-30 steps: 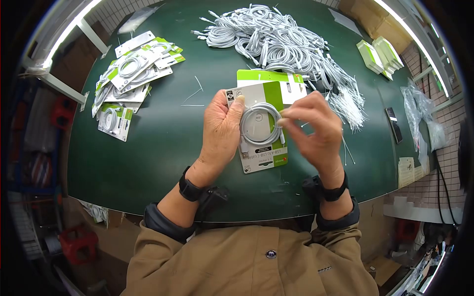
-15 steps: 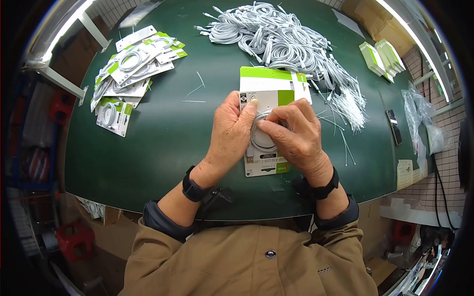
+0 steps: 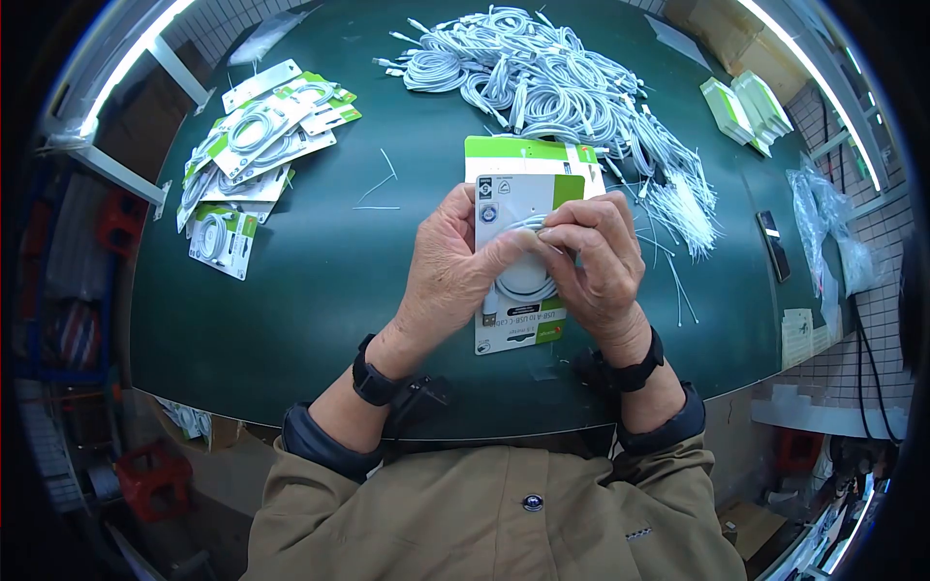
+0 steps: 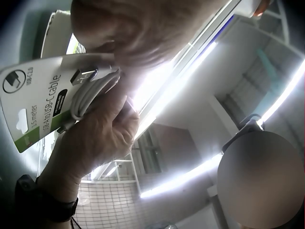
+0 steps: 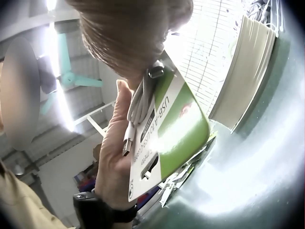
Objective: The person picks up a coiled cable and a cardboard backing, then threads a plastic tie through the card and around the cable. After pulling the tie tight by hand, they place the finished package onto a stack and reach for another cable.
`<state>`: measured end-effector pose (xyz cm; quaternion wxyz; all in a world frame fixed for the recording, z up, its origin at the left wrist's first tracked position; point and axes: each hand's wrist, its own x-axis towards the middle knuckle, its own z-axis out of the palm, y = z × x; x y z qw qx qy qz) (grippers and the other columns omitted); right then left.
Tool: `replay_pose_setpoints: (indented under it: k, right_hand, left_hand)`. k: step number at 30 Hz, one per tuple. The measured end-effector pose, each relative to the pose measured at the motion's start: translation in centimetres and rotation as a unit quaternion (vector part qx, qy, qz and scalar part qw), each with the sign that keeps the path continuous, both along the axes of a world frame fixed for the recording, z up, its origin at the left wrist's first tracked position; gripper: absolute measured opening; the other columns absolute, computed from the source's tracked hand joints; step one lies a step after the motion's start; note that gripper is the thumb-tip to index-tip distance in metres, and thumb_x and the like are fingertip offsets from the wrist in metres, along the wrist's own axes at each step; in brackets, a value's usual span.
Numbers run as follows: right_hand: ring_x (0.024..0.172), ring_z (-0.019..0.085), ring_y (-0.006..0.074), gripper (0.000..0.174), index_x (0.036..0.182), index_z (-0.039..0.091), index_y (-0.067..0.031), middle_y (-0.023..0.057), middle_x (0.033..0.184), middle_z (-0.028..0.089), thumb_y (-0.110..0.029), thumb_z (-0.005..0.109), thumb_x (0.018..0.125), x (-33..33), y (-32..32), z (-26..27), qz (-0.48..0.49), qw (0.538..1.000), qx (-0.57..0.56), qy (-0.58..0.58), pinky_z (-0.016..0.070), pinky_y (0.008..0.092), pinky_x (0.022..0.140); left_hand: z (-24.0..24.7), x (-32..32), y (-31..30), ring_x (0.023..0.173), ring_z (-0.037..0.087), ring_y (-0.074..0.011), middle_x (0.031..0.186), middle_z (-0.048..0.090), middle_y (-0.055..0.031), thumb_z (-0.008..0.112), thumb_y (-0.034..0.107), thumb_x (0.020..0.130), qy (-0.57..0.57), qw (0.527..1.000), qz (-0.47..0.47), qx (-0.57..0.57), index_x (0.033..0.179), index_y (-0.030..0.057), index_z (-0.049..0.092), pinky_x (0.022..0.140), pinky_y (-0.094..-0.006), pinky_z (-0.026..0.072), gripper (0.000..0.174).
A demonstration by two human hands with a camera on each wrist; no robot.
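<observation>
A white and green cardboard packaging card (image 3: 513, 192), printed "USB-A to USB-C cable", is held tilted above the table. On its face lies a coiled white USB cable (image 3: 523, 293), its USB-A plug (image 4: 85, 75) pointing toward the printed end. My left hand (image 3: 441, 257) grips the card's left edge, thumb across the front onto the coil. At the coil's top, my right hand (image 3: 596, 254) pinches with thumb and curled fingers, right beside the left thumb tip; those fingers partly hide the coil. Whether a thin tie is also between the fingertips, I cannot tell.
A stack of blank-backed cards (image 5: 243, 76) lies just beyond the held card. Behind it spreads a big heap of cables (image 3: 542, 82), with white ties (image 3: 683, 208) at its right. Carded cables (image 3: 252, 145) pile up on the left; card stacks (image 3: 727, 111) and a phone (image 3: 772, 247) lie right.
My right hand moved from the coil's right side in to its top. My left thumb slid from the card's upper left onto the coil, meeting the right fingertips. The card shifted slightly right.
</observation>
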<state>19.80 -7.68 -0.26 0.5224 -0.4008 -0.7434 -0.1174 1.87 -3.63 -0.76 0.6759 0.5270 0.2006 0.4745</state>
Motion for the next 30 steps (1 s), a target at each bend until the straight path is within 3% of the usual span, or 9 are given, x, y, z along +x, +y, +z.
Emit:
replay_pose_setpoints:
  k: [3,12,21,30]
  right_hand:
    - [0.087,0.061,0.0238,0.023,0.088,0.069,-0.0069,0.0048,0.096,0.067,-0.002,0.087,0.074,0.2,-0.1,0.1,-0.007,1.0,-0.005,0.011,0.0517,0.0358,0.071]
    - [0.086,0.061,0.0226,0.024,0.088,0.069,-0.0067,0.0042,0.096,0.069,-0.004,0.089,0.074,-0.1,-0.9,1.0,0.002,1.0,0.012,0.004,0.0524,0.0352,0.071]
    - [0.078,0.071,0.024,0.031,0.096,0.063,-0.0069,0.0096,0.097,0.075,-0.01,0.089,0.079,-0.9,-1.4,0.3,0.116,0.991,-0.018,0.058,0.0557,0.0348,0.066]
    - [0.081,0.072,0.0254,0.031,0.095,0.06,-0.0067,0.0116,0.099,0.076,-0.011,0.087,0.081,-1.2,-1.7,0.0,0.146,0.984,-0.059,0.079,0.0575,0.0351,0.069]
  left_hand:
    - [0.3,-0.5,0.0,0.108,0.069,-0.0134,0.122,0.071,-0.0103,0.075,0.017,0.1,0.059,0.998,-0.028,0.024,0.133,-0.001,0.057,0.095,-0.0303,0.0588,0.042]
    - [0.0,-0.4,0.3,0.102,0.069,-0.011,0.116,0.073,-0.0094,0.068,0.009,0.102,0.006,0.999,0.002,-0.038,0.13,-0.0026,0.059,0.088,-0.0283,0.0594,0.031]
    - [-0.1,-0.4,0.6,0.099,0.07,-0.0102,0.114,0.074,-0.0098,0.069,0.008,0.102,-0.021,0.998,0.019,-0.064,0.128,-0.0029,0.062,0.087,-0.0276,0.0595,0.029]
    - [-0.4,-0.6,0.6,0.102,0.073,-0.0153,0.117,0.074,-0.0119,0.068,0.007,0.101,-0.007,0.998,0.015,-0.061,0.13,-0.0015,0.06,0.09,-0.0314,0.061,0.032]
